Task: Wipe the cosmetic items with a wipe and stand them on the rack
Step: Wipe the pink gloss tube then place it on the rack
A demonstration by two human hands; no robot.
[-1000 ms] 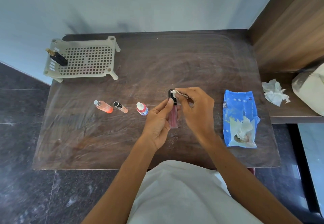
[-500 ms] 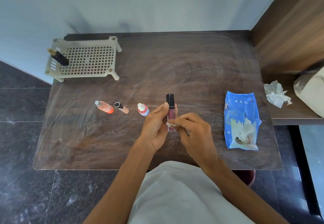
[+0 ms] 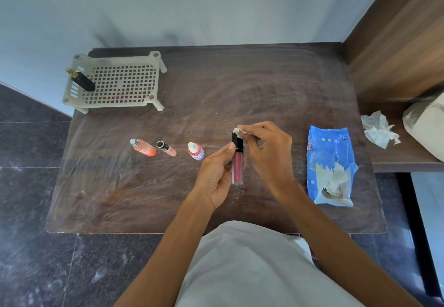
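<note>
A dark stone floor [image 3: 28,210] meets a pale blue wall [image 3: 192,1] behind a dark wooden table [image 3: 240,86] streaked with wipe marks. At the table's far left corner stands a cream plastic rack [image 3: 120,82], with one black bottle [image 3: 81,80] with a gold top upright at its left edge. Nearer the person, an orange spray bottle [image 3: 144,147], a small peach tube [image 3: 167,148] and a white-capped dropper bottle [image 3: 196,151] stand in a row. At centre, the left hand [image 3: 216,174] grips a pink lip gloss tube [image 3: 237,162] by its middle, just above the table, while the right hand [image 3: 269,153] pinches a small white wipe [image 3: 239,131] against the tube's black cap. To the right lies an open blue pack of wipes [image 3: 330,162]. Beyond the table's right edge, a crumpled tissue [image 3: 378,130] rests on a low wooden shelf [image 3: 403,160] beside wood panelling [image 3: 396,42].
</note>
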